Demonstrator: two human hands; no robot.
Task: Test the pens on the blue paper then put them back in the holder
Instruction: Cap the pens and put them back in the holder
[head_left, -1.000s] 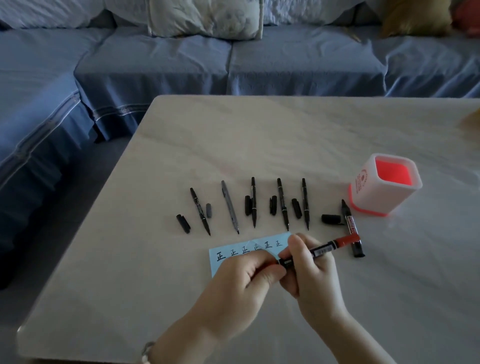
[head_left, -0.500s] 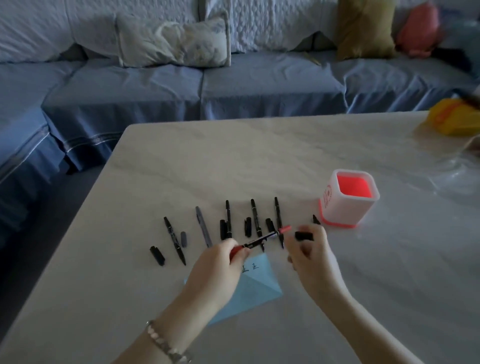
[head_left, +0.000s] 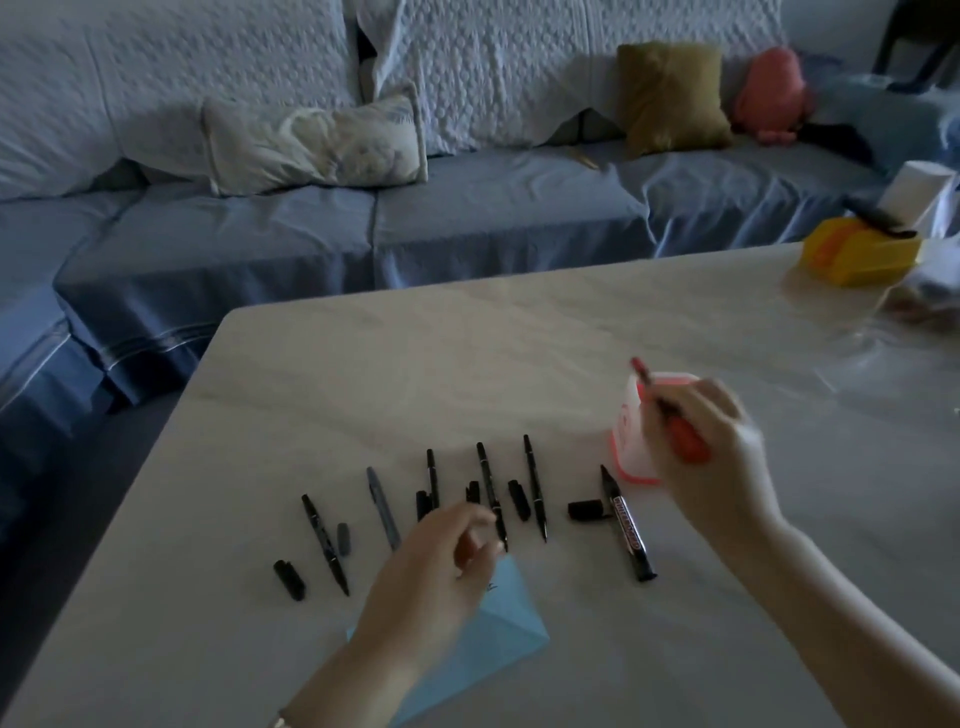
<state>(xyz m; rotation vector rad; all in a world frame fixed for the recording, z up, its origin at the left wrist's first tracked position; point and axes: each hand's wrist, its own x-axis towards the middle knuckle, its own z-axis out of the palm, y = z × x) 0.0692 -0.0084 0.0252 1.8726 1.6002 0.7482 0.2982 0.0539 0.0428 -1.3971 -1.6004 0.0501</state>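
My right hand grips a red marker, held tilted in front of the white-and-red pen holder, its upper end just above the rim. My left hand hovers with loosely curled fingers and holds nothing, just above the blue paper, which lies partly under my forearm. Several uncapped black pens lie in a row on the table with their caps beside them. A thick black marker lies near the holder, its cap to its left.
The pale table has a rounded far-left corner. A yellow box and plastic wrapping sit at the far right. A blue-covered sofa with cushions runs behind and to the left.
My right hand took the red marker from my left hand and lifted it up to the holder. My left hand let go and now hangs over the paper.
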